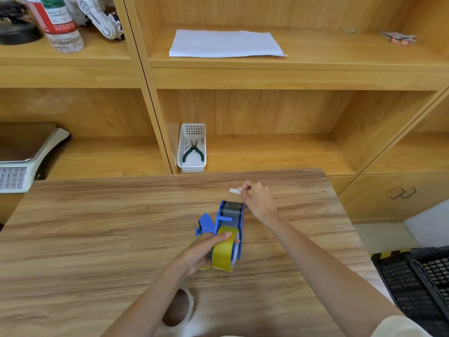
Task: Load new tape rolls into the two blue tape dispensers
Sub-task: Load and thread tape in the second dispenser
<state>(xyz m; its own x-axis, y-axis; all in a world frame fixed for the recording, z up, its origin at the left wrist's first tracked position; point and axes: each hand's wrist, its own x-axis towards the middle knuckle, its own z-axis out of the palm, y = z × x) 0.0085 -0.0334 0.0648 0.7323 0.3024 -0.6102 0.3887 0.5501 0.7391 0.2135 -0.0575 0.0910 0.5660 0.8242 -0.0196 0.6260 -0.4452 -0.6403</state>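
Observation:
A blue tape dispenser point(233, 216) stands on the wooden table point(97, 227) with a yellowish tape roll point(224, 249) seated in its near end. My left hand point(202, 249) grips the roll and the dispenser's side. My right hand point(257, 199) pinches the white tab of the tape end point(234, 190) just beyond the dispenser's front roller. A second blue dispenser point(205, 223) lies partly hidden behind the first, on its left. An almost empty clear tape core point(178, 310) lies near the table's front edge, partly under my left forearm.
A white basket point(192, 166) holding green-handled pliers stands on the lower shelf behind the table. A weighing scale point(21, 164) sits at the left. A white sheet point(226, 43) lies on the upper shelf. Black crates point(422, 283) stand on the floor at the right.

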